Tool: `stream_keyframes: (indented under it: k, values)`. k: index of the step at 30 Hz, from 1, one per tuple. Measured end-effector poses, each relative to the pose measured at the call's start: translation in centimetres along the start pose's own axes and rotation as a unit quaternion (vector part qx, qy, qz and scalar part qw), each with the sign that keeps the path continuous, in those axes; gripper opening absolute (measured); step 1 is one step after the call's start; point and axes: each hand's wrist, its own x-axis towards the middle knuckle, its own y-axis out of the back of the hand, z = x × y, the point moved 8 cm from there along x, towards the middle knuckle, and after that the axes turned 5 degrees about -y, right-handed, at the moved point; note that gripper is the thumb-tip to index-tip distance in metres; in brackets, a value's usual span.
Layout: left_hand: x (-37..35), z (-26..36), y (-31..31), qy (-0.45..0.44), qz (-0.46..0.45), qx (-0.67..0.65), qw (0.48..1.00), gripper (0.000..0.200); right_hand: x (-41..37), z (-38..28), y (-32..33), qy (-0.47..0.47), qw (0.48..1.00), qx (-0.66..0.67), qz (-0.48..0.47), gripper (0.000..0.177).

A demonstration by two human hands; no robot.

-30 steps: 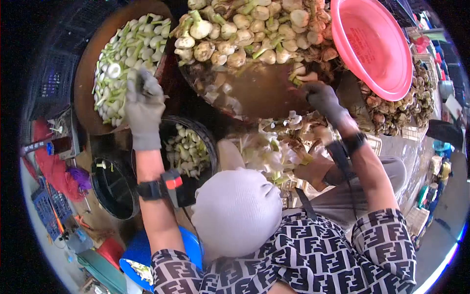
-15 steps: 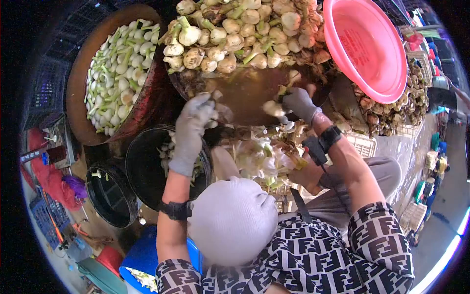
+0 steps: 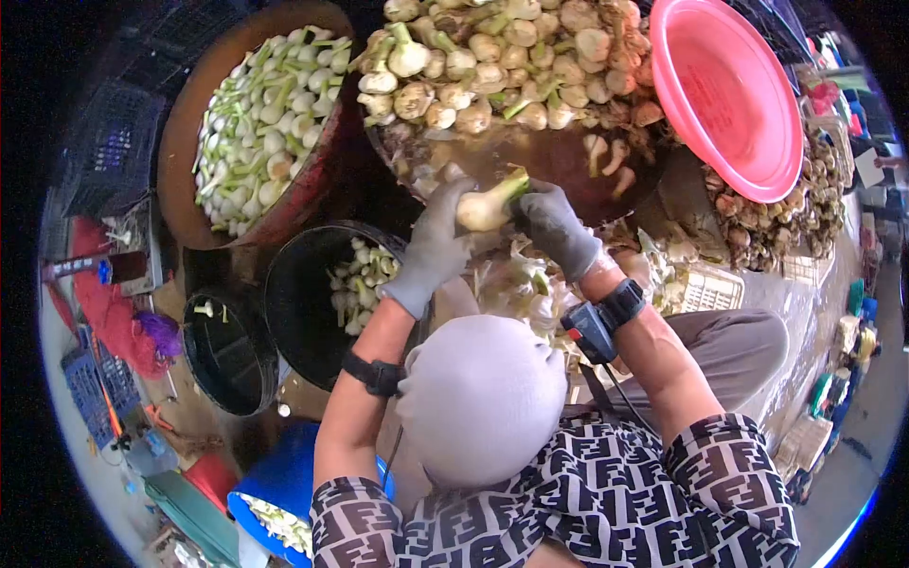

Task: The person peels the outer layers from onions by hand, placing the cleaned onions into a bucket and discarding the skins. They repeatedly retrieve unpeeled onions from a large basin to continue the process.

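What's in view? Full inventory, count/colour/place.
Garlic bulb: one, white and green, between both hands
Bulb pile: many, off-white, top centre
Murky water: one pool, brown, below pile
Round tub: one, rust-brown, upper left, bulb-filled
Black buckets: two, left
Blue tub: one, lower left
Pink basin: one, upper right
Darker heap: many, brownish, right
Peelings: uncountable, pale, centre
Edge clutter: too small to count
Left hand, right hand: gray-gloved, centre
Cap: one, gray, lower centre

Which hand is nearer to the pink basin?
Right. The right hand is below and left of the pink basin in view; the left hand, across the bulb, is farther left.
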Motion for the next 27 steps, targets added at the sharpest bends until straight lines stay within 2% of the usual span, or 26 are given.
stream_keyframes:
  k: [2,3,4,5,6,7,8,9,10,11,12,15,18,19,20,21,22,24,25,27]
  values:
    - [-0.1,-0.4,0.1,0.018,0.005,-0.039,0.999,0.058,0.2,0.5,-0.1,-0.046,0.997,0.066,-0.005,0.017]
    - [-0.5,-0.9,0.3,0.067,0.020,-0.082,0.994,0.058,-0.3,-0.5,-0.2,0.004,0.998,0.052,-0.032,0.016]
    - [-0.7,-1.1,0.0,0.103,0.029,-0.135,0.985,0.058,-0.1,-0.8,0.4,0.022,0.995,-0.098,0.010,0.016]
    - [-1.4,-2.7,-1.7,0.194,0.005,-0.327,0.925,0.056,0.3,-1.0,1.1,0.030,0.967,-0.245,0.057,0.015]
    - [-1.6,-3.5,-2.3,0.198,0.004,-0.391,0.899,0.048,0.4,-0.7,1.3,0.071,0.977,-0.198,0.036,0.015]
    - [-1.9,-5.1,-2.6,0.173,0.025,-0.403,0.898,0.044,0.5,-0.4,1.5,0.013,0.959,-0.273,0.069,0.017]
    - [-2.2,-5.8,-3.2,0.203,0.028,-0.476,0.855,0.043,-0.1,-0.9,1.5,0.041,0.967,-0.233,0.091,0.019]
    - [-1.7,-3.5,-2.1,0.189,0.043,-0.459,0.867,0.042,0.7,0.2,1.8,0.055,0.967,-0.231,0.093,0.021]
    - [-1.6,-2.3,-1.8,0.224,0.035,-0.478,0.848,0.041,1.1,1.0,1.5,0.122,0.983,-0.118,0.073,0.024]
    - [-1.1,-2.4,-0.6,0.139,0.040,-0.362,0.921,0.038,0.9,0.9,1.2,0.105,0.981,-0.148,0.071,0.026]
    - [-1.0,-1.2,0.0,0.144,0.061,-0.302,0.940,0.033,0.5,0.4,0.7,0.085,0.980,-0.171,0.063,0.028]
    - [-1.0,-4.1,-0.6,0.141,0.053,-0.266,0.952,0.030,-0.5,-1.9,-0.7,0.188,0.948,-0.254,0.037,0.031]
    - [-0.9,-5.3,-0.6,0.162,0.068,-0.295,0.939,0.035,-1.4,-1.7,-1.5,0.052,0.990,-0.132,-0.008,0.029]
    - [-1.1,-5.3,-0.5,0.162,0.073,-0.322,0.930,0.037,-1.6,-1.6,-2.2,0.048,0.994,-0.086,-0.055,0.025]
    - [-1.1,-4.8,-0.3,0.162,0.077,-0.349,0.920,0.039,-1.3,-0.9,-2.3,0.024,0.997,-0.039,-0.059,0.024]
    - [-1.1,-3.9,-0.8,0.171,0.055,-0.427,0.886,0.044,-0.9,0.0,-2.4,0.000,0.998,0.007,-0.063,0.023]
    - [-0.9,-2.9,-0.8,0.177,0.072,-0.470,0.862,0.044,-0.5,1.1,-2.3,-0.024,0.996,0.053,-0.068,0.022]
    - [-0.4,-1.7,-0.9,0.190,0.108,-0.551,0.805,0.044,-0.1,1.0,-2.0,0.098,0.991,-0.031,-0.083,0.020]
    - [-0.3,-1.9,-1.4,0.191,0.032,-0.598,0.778,0.043,-0.1,1.0,-2.0,0.157,0.981,-0.072,-0.092,0.020]
    - [-0.4,-3.2,-0.1,0.203,0.060,-0.470,0.857,0.041,-1.3,-0.6,-2.4,0.296,0.919,-0.246,-0.091,0.020]
